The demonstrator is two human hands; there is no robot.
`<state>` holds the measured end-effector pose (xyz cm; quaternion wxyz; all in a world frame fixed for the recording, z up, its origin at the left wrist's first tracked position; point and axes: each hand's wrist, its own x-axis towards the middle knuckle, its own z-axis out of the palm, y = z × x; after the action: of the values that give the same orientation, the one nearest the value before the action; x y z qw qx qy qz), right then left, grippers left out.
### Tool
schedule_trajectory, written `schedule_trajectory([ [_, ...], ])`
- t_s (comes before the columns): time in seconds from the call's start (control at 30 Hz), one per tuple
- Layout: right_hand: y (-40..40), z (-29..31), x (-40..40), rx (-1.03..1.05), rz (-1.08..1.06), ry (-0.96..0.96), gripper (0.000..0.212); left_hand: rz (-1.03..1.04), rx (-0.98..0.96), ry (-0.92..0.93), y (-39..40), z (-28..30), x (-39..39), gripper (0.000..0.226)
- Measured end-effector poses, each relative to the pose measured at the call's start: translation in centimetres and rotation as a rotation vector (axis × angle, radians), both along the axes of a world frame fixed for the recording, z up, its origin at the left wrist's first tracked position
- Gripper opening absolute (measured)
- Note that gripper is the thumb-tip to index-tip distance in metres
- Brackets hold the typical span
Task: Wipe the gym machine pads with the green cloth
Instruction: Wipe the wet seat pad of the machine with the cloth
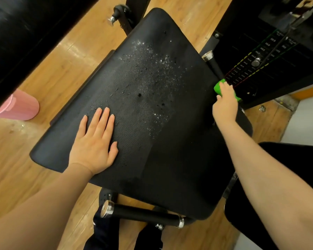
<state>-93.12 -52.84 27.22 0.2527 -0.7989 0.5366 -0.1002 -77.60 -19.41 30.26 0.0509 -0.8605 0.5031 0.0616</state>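
Head view: left hand (94,141) flat, fingers straight, on wet seat pad (152,109); right hand (225,103) fingers curled round green cloth (218,86) at pad's edge.

Even indoor light, glare on wet droplets (152,69), soft focus, wide-angle bending at edges

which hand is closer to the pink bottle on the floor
Left. The left hand lies flat on the pad nearer the pink bottle; the right hand grips the green cloth opposite.

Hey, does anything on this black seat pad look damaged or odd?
Yes. The seat pad has small pits and torn spots near its middle, beside a band of white droplets not yet wiped. The green cloth is at the pad's right edge, under the right hand.
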Motion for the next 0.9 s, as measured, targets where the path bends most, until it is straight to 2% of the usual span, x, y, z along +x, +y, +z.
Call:
schedule_trajectory([
  [0.1,2.2,-1.1,-0.3,-0.041,0.01,0.082,0.054,0.002,0.004,0.009,0.0,0.0,-0.1,0.071],
  [0.4,8.5,-0.9,-4.4,-0.107,0.158,0.147,0.056,0.001,0.013,0.015,-0.1,0.1,-0.2,0.071],
  [0.47,8.7,-0.7,-5.2,-0.077,0.18,0.081,0.056,0.0,0.01,0.012,0.0,0.0,-0.1,0.071],
  [0.53,7.8,0.5,-5.0,-0.043,0.099,-0.068,0.053,-0.003,0.006,0.003,-0.1,0.0,0.0,0.071],
  [0.63,4.8,2.7,-3.0,-0.169,0.113,-0.17,0.048,-0.005,0.0,0.004,0.0,-0.1,-0.1,0.07],
  [0.73,1.2,3.8,0.2,-0.266,0.258,-0.125,0.051,-0.002,-0.007,-0.001,0.1,-0.1,0.0,0.07],
  [0.9,-0.7,1.2,3.0,-0.071,0.306,0.076,0.053,-0.001,-0.014,-0.006,0.0,-0.1,-0.1,0.07],
])
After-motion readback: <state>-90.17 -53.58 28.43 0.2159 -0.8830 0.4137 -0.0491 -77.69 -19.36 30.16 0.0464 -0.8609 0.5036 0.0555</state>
